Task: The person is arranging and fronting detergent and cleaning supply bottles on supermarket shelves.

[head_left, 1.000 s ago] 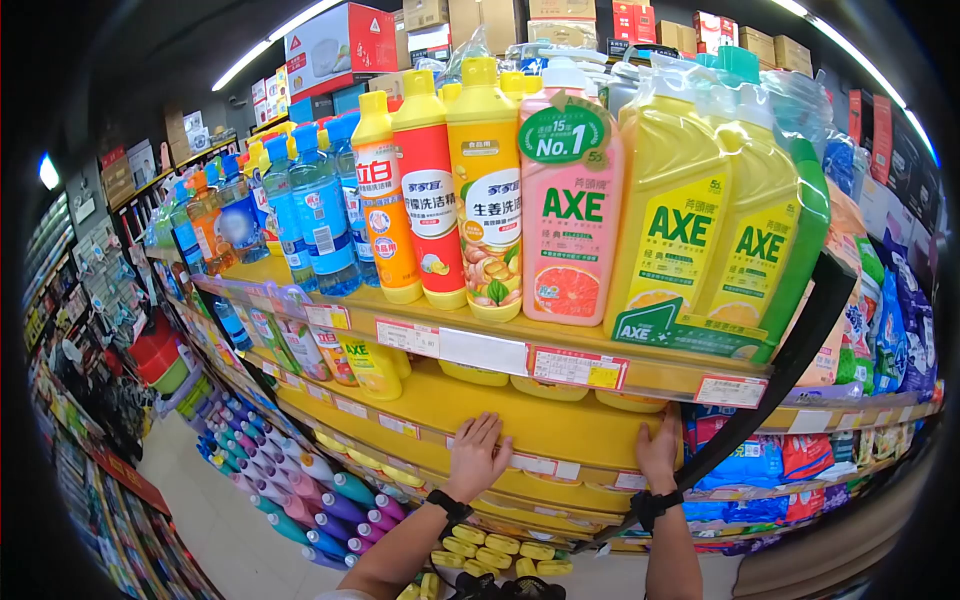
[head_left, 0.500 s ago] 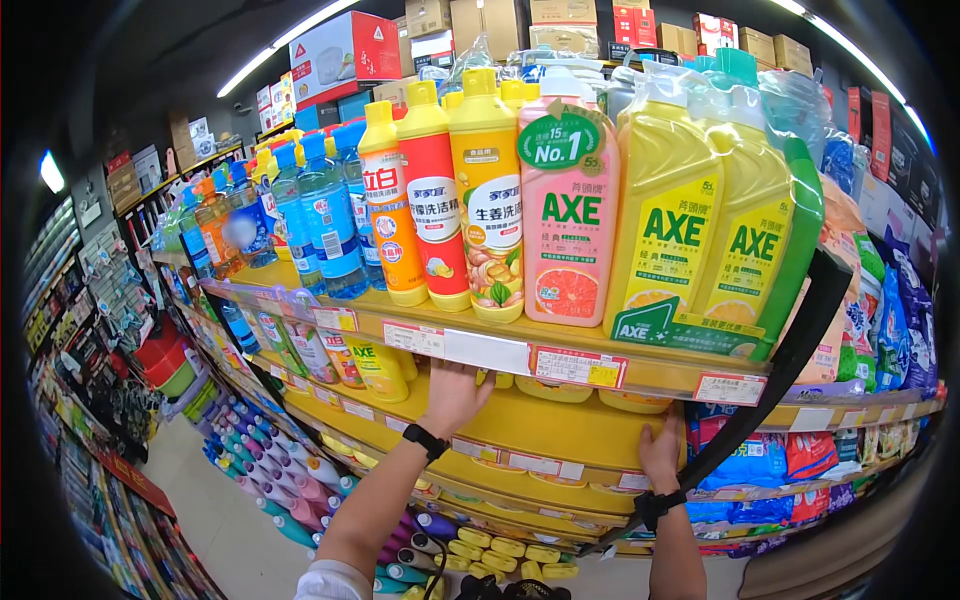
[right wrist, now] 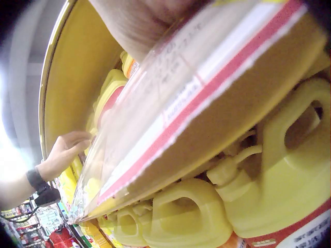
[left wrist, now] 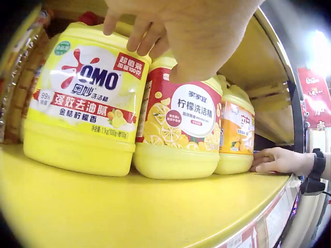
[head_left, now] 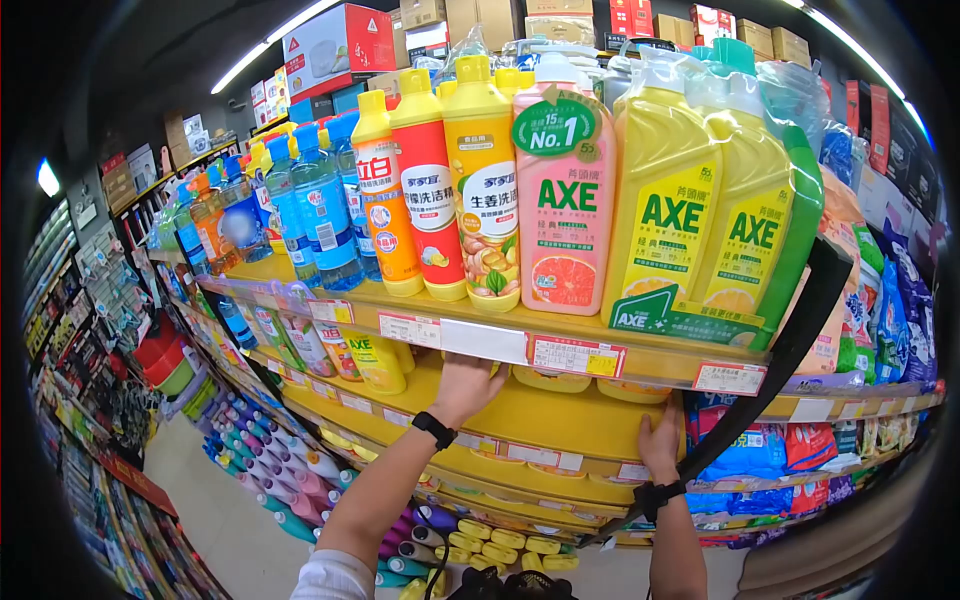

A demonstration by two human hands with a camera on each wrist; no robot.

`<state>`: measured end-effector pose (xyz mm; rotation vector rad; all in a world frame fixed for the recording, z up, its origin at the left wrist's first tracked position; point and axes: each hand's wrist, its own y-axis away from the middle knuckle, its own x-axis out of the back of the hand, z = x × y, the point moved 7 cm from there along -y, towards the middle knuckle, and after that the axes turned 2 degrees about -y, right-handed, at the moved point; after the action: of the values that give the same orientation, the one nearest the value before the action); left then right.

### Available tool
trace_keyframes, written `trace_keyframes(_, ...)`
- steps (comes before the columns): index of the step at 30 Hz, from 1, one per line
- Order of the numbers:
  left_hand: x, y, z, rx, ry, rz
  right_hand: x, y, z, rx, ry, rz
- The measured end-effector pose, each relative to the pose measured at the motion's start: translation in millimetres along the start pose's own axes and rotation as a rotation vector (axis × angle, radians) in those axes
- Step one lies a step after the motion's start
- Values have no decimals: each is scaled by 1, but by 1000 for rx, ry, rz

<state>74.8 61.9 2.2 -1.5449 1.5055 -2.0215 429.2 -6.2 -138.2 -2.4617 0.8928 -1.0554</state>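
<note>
My left hand (head_left: 468, 388) reaches in under the upper shelf, its fingertips partly hidden there in the head view. In the left wrist view its loosely bent fingers hang at the top of a yellow OMO dish soap jug (left wrist: 77, 147), with the thumb in front of the neighbouring jug. That lemon-labelled dish soap jug (left wrist: 176, 160) stands close beside the OMO one. Farther right is an orange-labelled jug (left wrist: 237, 147). My right hand (head_left: 660, 445) rests at the right end of the yellow shelf (head_left: 540, 428), fingers extended beside the orange-labelled jug.
Dish soap bottles, including a pink AXE bottle (head_left: 560, 215) and yellow AXE bottles (head_left: 665, 215), line the upper shelf just above my hands. A black shelf post (head_left: 800, 320) stands at the right. More yellow jugs (right wrist: 181, 227) fill the shelf below; colourful bottles (head_left: 290, 460) stand on the floor.
My left hand has left the yellow shelf's front part and moved up and inward beneath the upper shelf. The right hand stays at the shelf's right end.
</note>
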Motion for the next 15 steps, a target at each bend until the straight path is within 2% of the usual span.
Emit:
trace_keyframes(7, 2, -1, -4, 0, 4, 14, 5, 0, -9, -26, -15, -17)
trace_keyframes(10, 15, -6, -6, -11, 3, 89, 6, 0, -10, -11, -21, -6)
trace_keyframes(15, 3, -16, -25, 33, -38, -49, 1, -1, -2, -4, 16, -12)
